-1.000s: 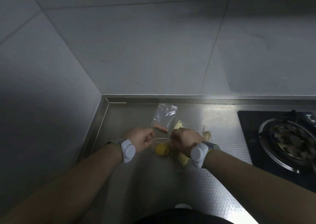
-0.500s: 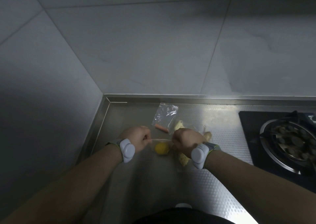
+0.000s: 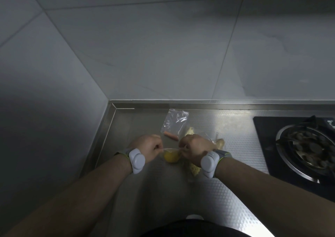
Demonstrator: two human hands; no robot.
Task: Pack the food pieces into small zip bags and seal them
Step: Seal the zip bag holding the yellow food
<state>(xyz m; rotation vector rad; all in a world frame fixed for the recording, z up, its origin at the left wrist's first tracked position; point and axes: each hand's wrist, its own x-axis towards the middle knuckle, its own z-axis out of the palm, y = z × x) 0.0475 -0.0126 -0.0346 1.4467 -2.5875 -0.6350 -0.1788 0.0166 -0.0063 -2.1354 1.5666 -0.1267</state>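
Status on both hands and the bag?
Left hand and right hand pinch zip bag top. Yellow piece inside. Sausage still loose. Nothing blocking.

I can read no writing anywhere in front of me. The small white markings at the far corner of the black hob [image 3: 330, 123] are too blurred to make out, and the grey bands [image 3: 136, 158] on my wrists carry no legible label.
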